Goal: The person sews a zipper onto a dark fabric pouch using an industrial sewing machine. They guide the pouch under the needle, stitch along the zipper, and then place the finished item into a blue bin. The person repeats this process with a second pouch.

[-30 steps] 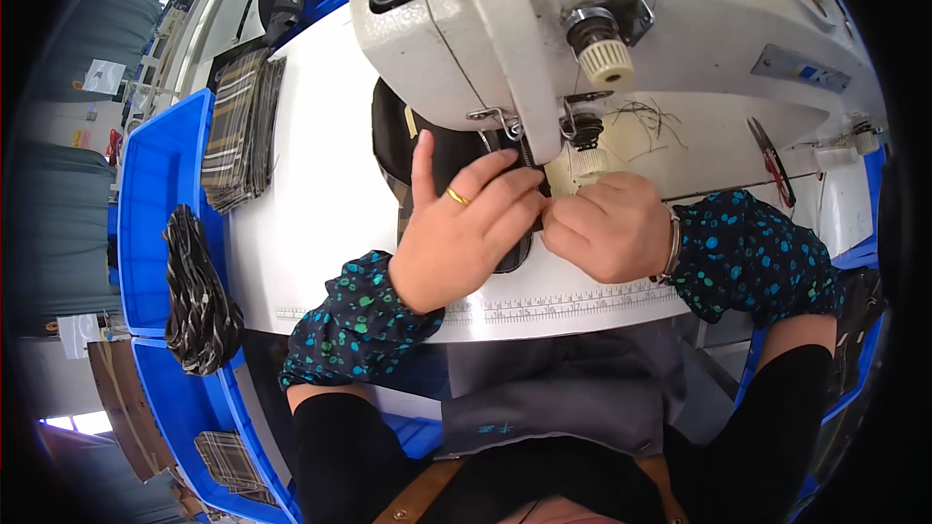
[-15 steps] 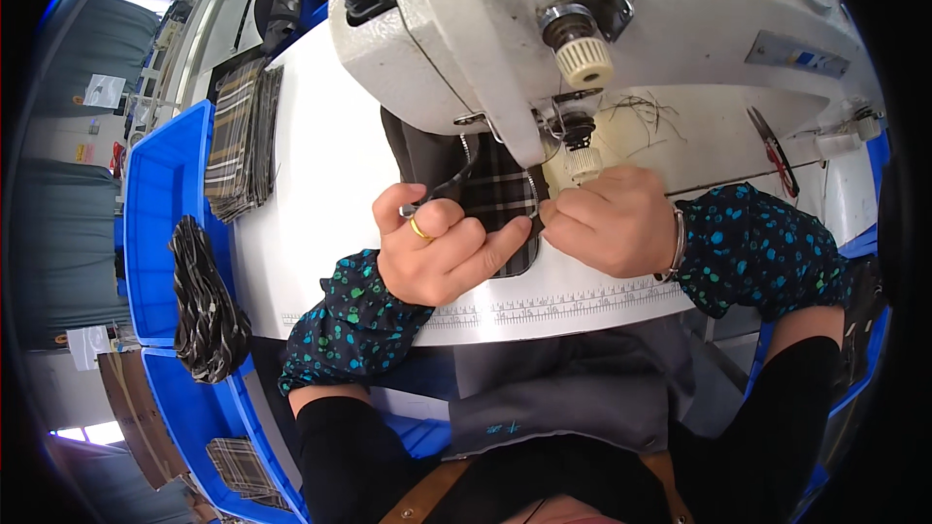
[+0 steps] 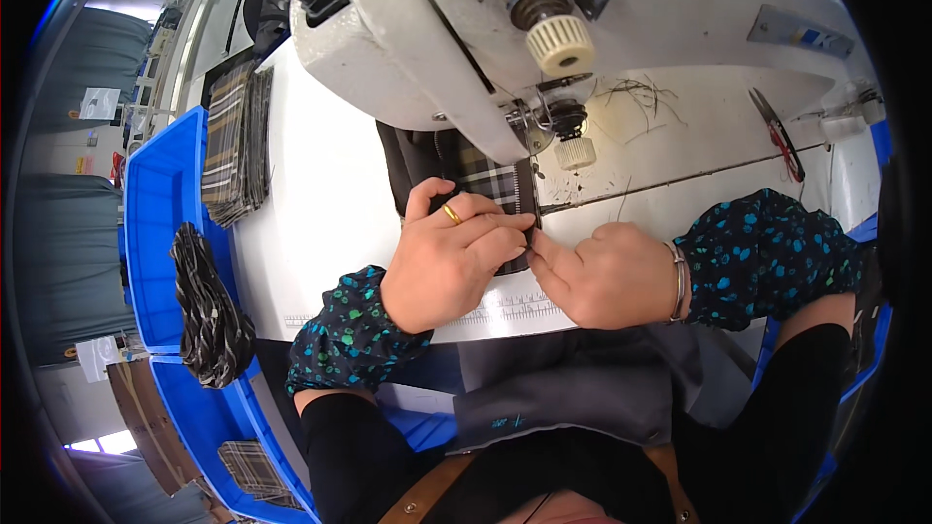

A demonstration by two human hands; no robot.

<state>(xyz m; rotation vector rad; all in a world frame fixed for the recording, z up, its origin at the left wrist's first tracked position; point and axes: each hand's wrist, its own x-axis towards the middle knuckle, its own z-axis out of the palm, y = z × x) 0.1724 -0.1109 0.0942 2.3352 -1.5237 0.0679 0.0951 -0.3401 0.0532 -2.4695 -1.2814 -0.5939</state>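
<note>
A piece of dark plaid fabric lies on the white table beneath the sewing machine's presser area, with a zipper running along its right edge. My left hand, a gold ring on one finger, rests across the fabric with its fingertips closed at the zipper edge. Right beside those fingertips, my right hand pinches the same edge between thumb and forefinger. The two hands' tips nearly touch, and the exact grip beneath them is hidden. The white sewing machine stands just beyond the fabric.
Scissors and loose thread ends lie on the right. A printed ruler strip follows the table's front edge. At left are blue bins, a stack of plaid pieces and a bundle of dark strips.
My left hand has let the lifted zipper strip down and now lies across the fabric. My right hand has shifted slightly toward me. The machine sits further left in view.
</note>
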